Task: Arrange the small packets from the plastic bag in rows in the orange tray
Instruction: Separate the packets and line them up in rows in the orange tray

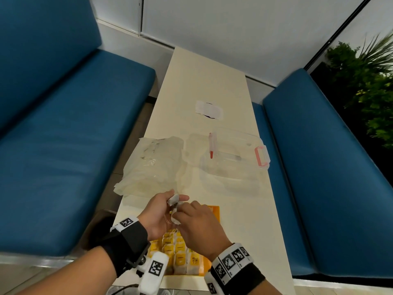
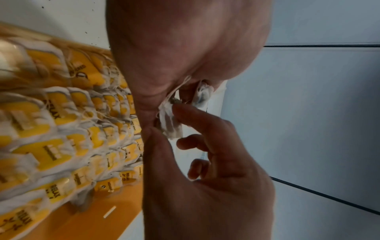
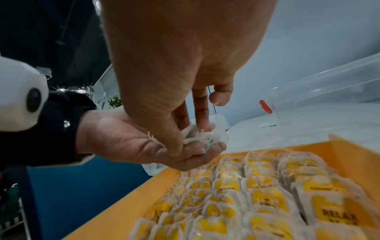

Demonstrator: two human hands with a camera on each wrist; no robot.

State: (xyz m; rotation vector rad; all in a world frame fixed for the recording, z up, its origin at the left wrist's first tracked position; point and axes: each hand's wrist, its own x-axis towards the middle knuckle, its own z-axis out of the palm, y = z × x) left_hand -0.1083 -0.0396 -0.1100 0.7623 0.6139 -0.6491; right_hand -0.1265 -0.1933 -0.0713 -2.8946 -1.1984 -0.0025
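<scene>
Cream table (image 1: 204, 86) between 2 blue benches (image 1: 70, 128), white wall (image 1: 234, 28).

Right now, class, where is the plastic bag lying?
In the head view the plastic bag lies on the left side of the table, beyond the hands, beside the clear container.

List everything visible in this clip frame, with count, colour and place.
table: one, cream, between the benches
benches: two, blue, either side
tray: one, orange, near table edge
packets in tray: many, white with yellow tags, in rows
loose packets: a few, white, in left palm
bag: one, clear, beyond the hands
box: one, clear, pink latches, right of bag
paper: one, white, farther up
plant: green, far right
left hand: cupping loose packets
right hand: pinching one of them
</scene>
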